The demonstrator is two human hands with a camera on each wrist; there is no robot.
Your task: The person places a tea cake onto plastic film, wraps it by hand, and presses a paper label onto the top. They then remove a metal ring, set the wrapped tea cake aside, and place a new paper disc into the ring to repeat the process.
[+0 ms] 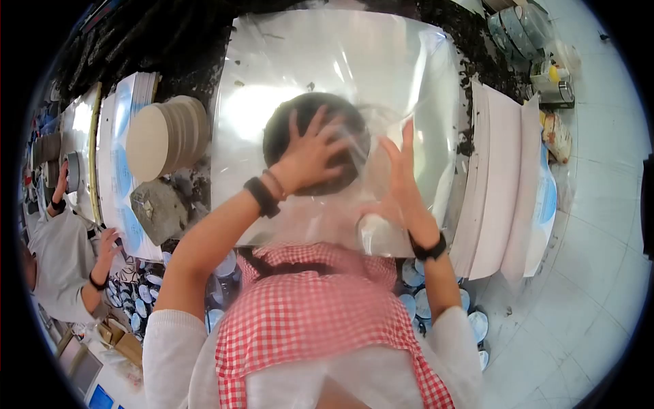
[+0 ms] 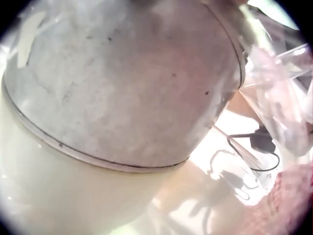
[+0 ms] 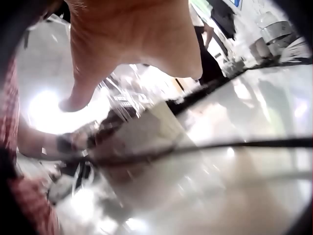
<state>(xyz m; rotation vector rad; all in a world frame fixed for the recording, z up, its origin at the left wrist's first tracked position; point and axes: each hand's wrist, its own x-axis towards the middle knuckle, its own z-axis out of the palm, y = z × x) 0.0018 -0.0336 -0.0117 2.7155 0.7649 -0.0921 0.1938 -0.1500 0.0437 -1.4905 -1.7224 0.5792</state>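
My left hand (image 1: 313, 153) rests with spread fingers on a dark round disc (image 1: 278, 129). The disc lies on a shiny metal sheet (image 1: 262, 58) in front of me. To its right, my right hand (image 1: 407, 198) is held up, fingers straight and thumb apart. Clear plastic film (image 1: 380, 146) spreads around both hands and blurs the checked apron (image 1: 272, 320). In the left wrist view a grey round-edged surface (image 2: 122, 88) fills the middle, the fingers hidden. The right wrist view shows the right hand (image 3: 132, 39) with thumb and fingers apart above a glossy surface (image 3: 234, 191).
A stack of beige round discs (image 1: 146, 140) stands left, behind a rough grey block (image 1: 158, 210). Stacked sheets flank the metal on the left (image 1: 117, 170) and right (image 1: 494, 184). Another person (image 1: 65, 273) works at far left. Rolls of tape (image 1: 518, 31) lie at the back right.
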